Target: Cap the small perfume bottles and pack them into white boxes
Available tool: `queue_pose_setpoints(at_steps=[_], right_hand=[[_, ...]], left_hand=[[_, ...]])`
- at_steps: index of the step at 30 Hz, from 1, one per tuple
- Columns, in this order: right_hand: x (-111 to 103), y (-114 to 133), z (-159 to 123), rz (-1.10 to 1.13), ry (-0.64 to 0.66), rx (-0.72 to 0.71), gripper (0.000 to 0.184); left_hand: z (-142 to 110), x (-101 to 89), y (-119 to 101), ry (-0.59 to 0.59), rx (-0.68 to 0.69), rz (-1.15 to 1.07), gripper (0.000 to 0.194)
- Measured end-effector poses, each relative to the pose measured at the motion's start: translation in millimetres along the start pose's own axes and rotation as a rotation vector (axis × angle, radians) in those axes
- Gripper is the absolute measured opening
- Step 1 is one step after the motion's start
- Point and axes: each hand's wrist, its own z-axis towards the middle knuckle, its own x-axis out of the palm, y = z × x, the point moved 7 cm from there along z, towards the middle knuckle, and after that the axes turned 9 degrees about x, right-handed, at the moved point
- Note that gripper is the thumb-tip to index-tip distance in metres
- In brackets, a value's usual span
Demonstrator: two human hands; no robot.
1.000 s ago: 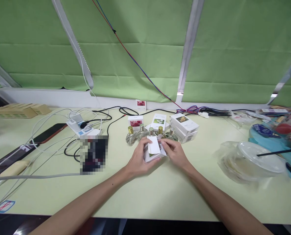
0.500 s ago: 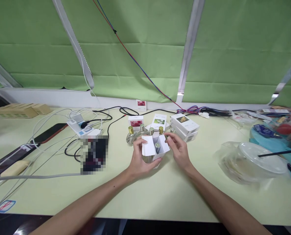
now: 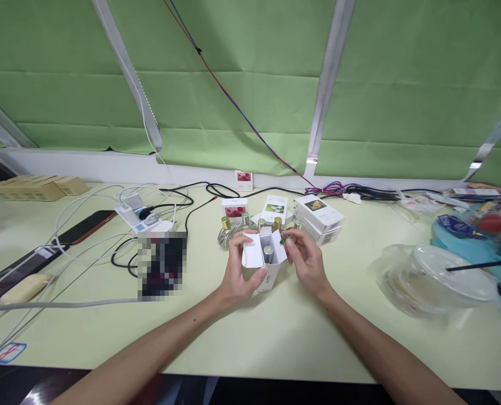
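Note:
My left hand point(image 3: 238, 275) is wrapped round a small white perfume box point(image 3: 269, 279), which stands upright with its top flaps spread open. Inside it a perfume bottle shows only its silvery-green cap point(image 3: 267, 254). At the box's right flap, the thumb and fingers of my right hand point(image 3: 308, 260) are pinched close together; their contact with the flap is partly hidden. Just behind the box stands a row of several glass perfume bottles point(image 3: 226, 233) with gold and silver caps, partly covered by my hands and the box.
Behind the bottles lie white boxes with flower pictures: a pink one point(image 3: 235, 210), a green one point(image 3: 274, 210) and a stack point(image 3: 319, 216). To the left are a power strip point(image 3: 138, 219), cables and a phone point(image 3: 85, 228). A bagged lidded tub point(image 3: 448, 273) is at right.
The box has been tilted upright and its flaps opened out, so the bottle cap inside now shows. My right hand has shifted slightly right, staying at the right flap.

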Motion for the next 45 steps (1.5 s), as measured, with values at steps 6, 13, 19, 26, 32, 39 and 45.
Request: queue_pose_setpoints(at_steps=[6, 13, 19, 26, 32, 39, 45], right_hand=[[5.3, 4.1, -2.8, -0.035, 0.071, -0.028, 0.026], [8.3, 5.1, -4.1, -0.042, 0.111, -0.050, 0.026], [9.9, 7.4, -4.8, -0.065, 0.137, -0.073, 0.033], [14.6, 10.1, -5.6, -0.102, 0.191, -0.090, 0.036], [15.8, 5.7, -6.2, -0.131, 0.211, -0.080, 0.036], [16.5, 6.5, -7.0, -0.130, 0.233, -0.108, 0.033], [17.0, 9.5, -6.6, -0.115, 0.240, -0.137, 0.033]], left_hand=[[2.7, -2.4, -2.3, 0.005, 0.005, 0.000, 0.052], [7.7, -3.4, -9.2, 0.006, 0.042, 0.028, 0.054], [9.2, -3.6, -8.7, 0.004, 0.059, 0.039, 0.055], [10.3, -3.6, -9.6, 0.020, 0.046, 0.035, 0.053], [9.7, -3.1, -9.5, 0.037, 0.040, 0.034, 0.052], [9.6, -2.0, -9.0, 0.047, 0.037, 0.036, 0.050], [10.0, -2.8, -9.7, 0.042, 0.064, 0.046, 0.050]])
